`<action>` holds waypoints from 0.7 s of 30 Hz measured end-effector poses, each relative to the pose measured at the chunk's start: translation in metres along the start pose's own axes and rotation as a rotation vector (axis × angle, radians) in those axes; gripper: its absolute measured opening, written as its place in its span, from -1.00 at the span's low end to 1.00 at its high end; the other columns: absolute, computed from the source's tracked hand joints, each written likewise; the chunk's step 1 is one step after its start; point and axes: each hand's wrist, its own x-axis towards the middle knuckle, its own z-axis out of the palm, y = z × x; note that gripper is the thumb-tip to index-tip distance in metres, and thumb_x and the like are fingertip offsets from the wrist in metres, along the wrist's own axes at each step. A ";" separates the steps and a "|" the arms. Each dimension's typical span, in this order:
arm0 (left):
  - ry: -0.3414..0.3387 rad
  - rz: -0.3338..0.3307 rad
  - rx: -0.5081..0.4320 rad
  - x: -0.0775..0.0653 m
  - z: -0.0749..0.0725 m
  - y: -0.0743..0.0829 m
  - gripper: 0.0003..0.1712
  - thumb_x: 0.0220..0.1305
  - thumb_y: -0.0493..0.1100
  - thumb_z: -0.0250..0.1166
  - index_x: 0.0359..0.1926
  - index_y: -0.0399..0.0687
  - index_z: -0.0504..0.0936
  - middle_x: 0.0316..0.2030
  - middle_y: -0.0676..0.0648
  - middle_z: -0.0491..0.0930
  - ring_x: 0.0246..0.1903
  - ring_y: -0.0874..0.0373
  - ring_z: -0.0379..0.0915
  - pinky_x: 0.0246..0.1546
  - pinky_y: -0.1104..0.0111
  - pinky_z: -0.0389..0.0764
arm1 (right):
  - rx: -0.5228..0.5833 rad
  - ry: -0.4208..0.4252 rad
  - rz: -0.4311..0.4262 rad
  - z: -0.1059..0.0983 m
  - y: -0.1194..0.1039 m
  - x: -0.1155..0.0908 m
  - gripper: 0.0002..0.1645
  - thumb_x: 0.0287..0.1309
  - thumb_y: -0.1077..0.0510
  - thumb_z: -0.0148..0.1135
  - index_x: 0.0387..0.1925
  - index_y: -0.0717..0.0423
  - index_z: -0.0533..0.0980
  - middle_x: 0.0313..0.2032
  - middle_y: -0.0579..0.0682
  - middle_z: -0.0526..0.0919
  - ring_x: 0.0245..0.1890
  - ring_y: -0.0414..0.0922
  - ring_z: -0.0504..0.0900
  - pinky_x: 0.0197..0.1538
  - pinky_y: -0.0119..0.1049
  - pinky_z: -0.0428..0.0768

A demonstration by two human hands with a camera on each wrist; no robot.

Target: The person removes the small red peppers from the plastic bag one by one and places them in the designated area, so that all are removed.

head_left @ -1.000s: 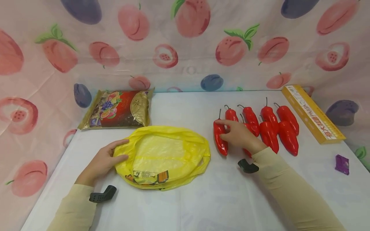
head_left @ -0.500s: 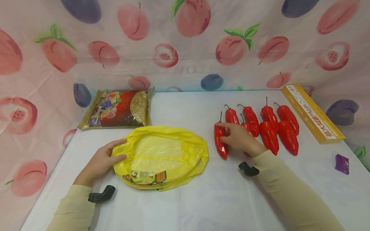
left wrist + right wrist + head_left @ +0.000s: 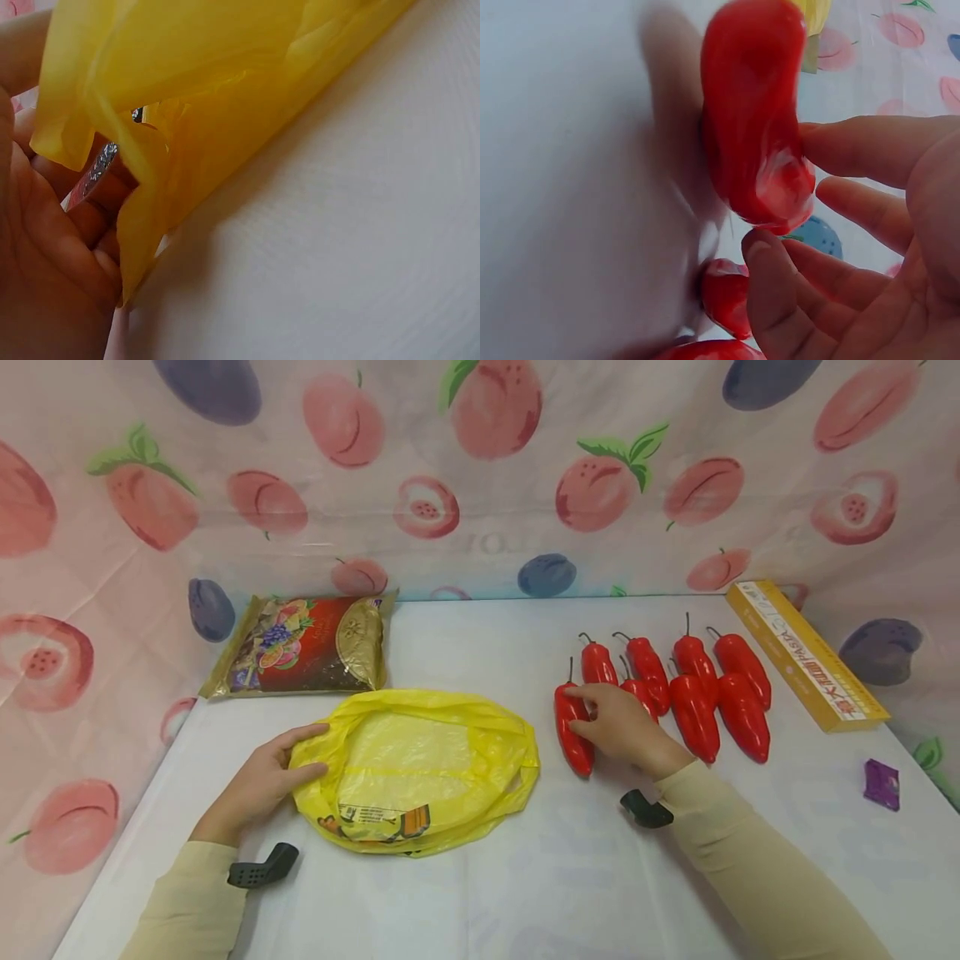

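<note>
A yellow plastic bag (image 3: 408,752) lies with its mouth spread on the white table, its left edge at my left hand (image 3: 258,785). The fingers and thumb of that hand hold the edge loosely; in the left wrist view, the yellow film (image 3: 225,142) partly covers the fingers. To the right of the bag, my right hand (image 3: 622,727) holds a glossy red pepper (image 3: 573,735) between thumb and fingers, stem pointing away. Up close in the right wrist view, the pepper (image 3: 754,112) has the thumb at its end. Several more red peppers (image 3: 693,714) lie in two rows beyond this hand.
A gold and red printed bag (image 3: 307,643) lies at the back left. On the right are a long yellow pasta box (image 3: 806,656) and a small purple packet (image 3: 881,784). A fruit-print cloth (image 3: 480,477) hangs behind the table.
My right hand and the red pepper have shifted slightly towards me. My left hand and the yellow bag edge have moved a little to the left.
</note>
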 end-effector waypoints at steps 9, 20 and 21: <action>-0.009 0.002 -0.031 0.000 0.001 0.000 -0.26 0.36 -0.13 0.33 0.47 -0.17 0.28 0.39 -0.36 0.26 0.18 -0.08 0.36 -0.04 0.59 0.48 | -0.020 0.025 -0.019 -0.001 0.004 -0.001 -0.23 0.19 0.12 0.40 0.41 0.11 0.36 0.14 0.24 0.50 0.09 0.19 0.44 -0.14 0.02 0.70; -0.013 0.013 -0.023 0.003 0.003 -0.002 -0.25 0.35 -0.10 0.34 0.46 -0.17 0.29 0.41 -0.34 0.24 0.25 -0.13 0.30 -0.01 0.64 0.40 | -0.036 0.038 -0.065 -0.004 0.001 0.003 -0.25 0.17 0.11 0.43 0.38 0.06 0.40 0.23 0.19 0.48 0.20 0.20 0.42 -0.05 0.12 0.66; -0.012 0.011 -0.022 0.003 0.003 -0.002 -0.25 0.35 -0.10 0.34 0.46 -0.17 0.29 0.41 -0.34 0.24 0.26 -0.12 0.30 -0.01 0.64 0.40 | -0.038 0.033 -0.070 -0.004 0.000 0.004 -0.25 0.17 0.10 0.43 0.38 0.06 0.40 0.24 0.19 0.48 0.21 0.20 0.41 -0.05 0.12 0.65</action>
